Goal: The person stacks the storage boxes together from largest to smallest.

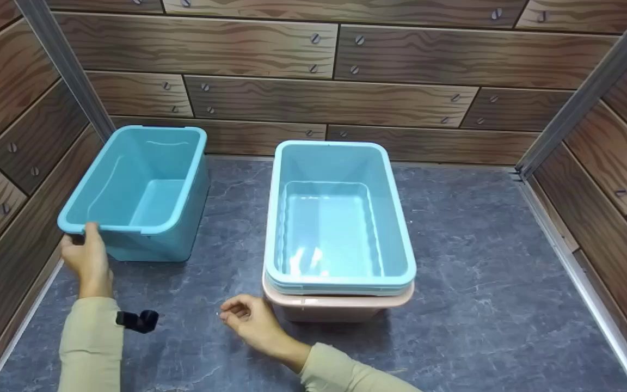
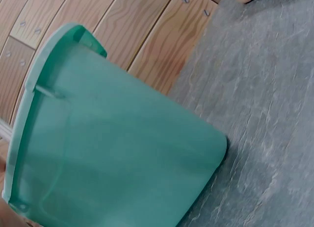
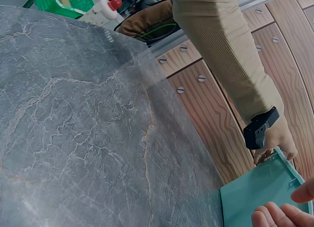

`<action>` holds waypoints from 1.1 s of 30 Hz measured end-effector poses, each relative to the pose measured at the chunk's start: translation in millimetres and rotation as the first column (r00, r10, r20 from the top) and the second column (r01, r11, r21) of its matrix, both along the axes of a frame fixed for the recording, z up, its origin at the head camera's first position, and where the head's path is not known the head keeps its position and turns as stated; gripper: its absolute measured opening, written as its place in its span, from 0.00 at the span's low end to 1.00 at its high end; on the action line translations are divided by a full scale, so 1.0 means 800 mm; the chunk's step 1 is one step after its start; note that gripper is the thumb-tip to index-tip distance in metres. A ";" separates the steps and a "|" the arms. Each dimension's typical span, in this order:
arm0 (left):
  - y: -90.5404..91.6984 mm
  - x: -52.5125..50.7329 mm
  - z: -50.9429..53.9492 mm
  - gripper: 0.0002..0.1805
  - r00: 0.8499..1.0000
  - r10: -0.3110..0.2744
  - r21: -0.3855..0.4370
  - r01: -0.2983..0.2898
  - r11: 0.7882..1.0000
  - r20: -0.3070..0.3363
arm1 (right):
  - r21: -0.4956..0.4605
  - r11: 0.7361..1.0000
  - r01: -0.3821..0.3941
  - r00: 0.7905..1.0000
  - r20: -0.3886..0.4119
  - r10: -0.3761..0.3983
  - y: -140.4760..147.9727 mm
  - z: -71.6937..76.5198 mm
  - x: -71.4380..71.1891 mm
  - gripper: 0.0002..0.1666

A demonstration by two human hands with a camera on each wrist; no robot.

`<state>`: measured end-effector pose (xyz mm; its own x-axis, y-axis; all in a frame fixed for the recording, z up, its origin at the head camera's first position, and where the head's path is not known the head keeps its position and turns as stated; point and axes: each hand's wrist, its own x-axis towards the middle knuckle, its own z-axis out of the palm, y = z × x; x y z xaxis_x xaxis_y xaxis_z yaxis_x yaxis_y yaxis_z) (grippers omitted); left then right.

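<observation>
A teal plastic bin [image 1: 196, 201] stands upright at the left by the wall. My left hand [image 1: 89, 258] grips its near rim, thumb over the top edge and fingers beneath. The left wrist view shows the side of this teal bin [image 2: 117, 138] close up, its base on the floor. My right hand [image 1: 256, 322] hovers loosely curled with nothing in it, close to the near left corner of the stack. That stack has light blue bins [image 1: 340, 281] nested in a pink bin [image 1: 330, 314]. In the right wrist view, the fingertips of my right hand [image 3: 284, 214] appear at the lower right.
Wood-patterned walls [image 1: 270, 98] with metal corner strips enclose the grey marbled surface [image 1: 482, 283] at the back and sides. Beyond its edge, the right wrist view shows a green basket [image 3: 64, 4] and a white bottle with a red cap [image 3: 103, 11].
</observation>
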<state>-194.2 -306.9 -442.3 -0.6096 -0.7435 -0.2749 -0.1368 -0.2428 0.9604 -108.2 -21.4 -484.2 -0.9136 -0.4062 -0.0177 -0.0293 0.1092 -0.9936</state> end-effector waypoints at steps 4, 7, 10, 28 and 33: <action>-0.007 -0.003 -0.003 0.14 0.997 0.037 0.035 -0.034 0.999 -0.069 | -0.004 1.000 0.001 1.000 -0.003 -0.001 -0.001 -0.002 -0.001 0.11; -0.010 -0.006 -0.007 0.05 0.995 0.056 0.038 -0.053 0.998 -0.085 | -0.009 1.000 0.004 1.000 -0.007 -0.004 -0.001 -0.002 -0.001 0.12; -0.011 -0.007 -0.009 0.03 0.994 0.069 0.027 -0.067 0.997 -0.085 | -0.018 1.000 0.008 1.000 -0.001 -0.008 -0.002 -0.002 -0.003 0.12; -0.002 -0.003 -0.012 0.07 0.995 0.063 -0.021 -0.065 0.998 -0.072 | -0.042 0.998 0.054 0.998 0.027 -0.052 -0.006 -0.006 -0.015 0.11; 0.005 0.001 -0.012 0.07 0.997 0.013 -0.037 -0.016 0.999 -0.076 | -0.039 0.997 0.068 0.996 0.055 -0.066 -0.005 -0.007 -0.016 0.11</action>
